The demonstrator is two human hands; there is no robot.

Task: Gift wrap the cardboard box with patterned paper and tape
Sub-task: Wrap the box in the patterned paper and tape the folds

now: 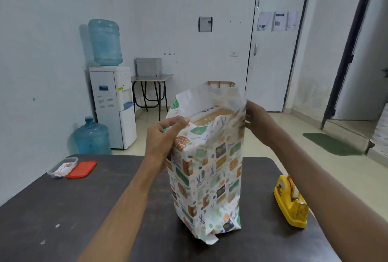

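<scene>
Cardboard box (212,114) stands upright on end near the middle of the dark table (84,209), sleeved in patterned paper (205,173). The top is open, and only the box's brown top face shows inside the paper collar. Left hand (163,133) pinches the paper's top left edge, thumb and fingers curled on it. Right hand (259,123) grips the top right edge (fingertips partly hidden by the paper). A loose paper flap sticks out at the bottom front.

Yellow tape dispenser (290,203) sits on the table right of the box, apart from it, under the right forearm. At far left are 1 clear container (63,166) and a red lid (82,169), touching.

Behind: water cooler (113,104) with 1 blue bottle (105,42) on top, 1 spare bottle (91,136) on the floor beside it, small side table (151,77) holding a grey box (148,66), white door (273,51), green mat (329,143). The raised paper blocks the view of a wooden frame (220,82) behind it.
</scene>
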